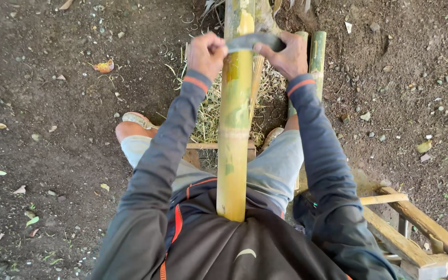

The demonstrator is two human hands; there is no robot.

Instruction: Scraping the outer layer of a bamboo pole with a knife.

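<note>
Head view: thick yellow-green bamboo pole (234, 129) runs from the lap outward; left hand (206, 53) and right hand (288, 53), fingers curled tight, grip a curved grey blade (250, 41) across it. Even pressure either side of the pole should scrape cleanly.

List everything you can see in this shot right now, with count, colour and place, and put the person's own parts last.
bamboo pole: one, yellow-green, running from the person's belly up the middle of the view
curved blade: one, grey, lying across the pole near the top, gripped at both ends
thinner bamboo stems: two, green, on the ground right of the pole
shavings: a heap, pale straw colour, under the pole between the feet
wooden frame: one, pale brown, lower right
dry leaves: several, yellow-brown, scattered on the dark soil
sandals: two, tan, either side of the pole
left hand: closed on the blade's left end
right hand: closed on the blade's right end
</note>
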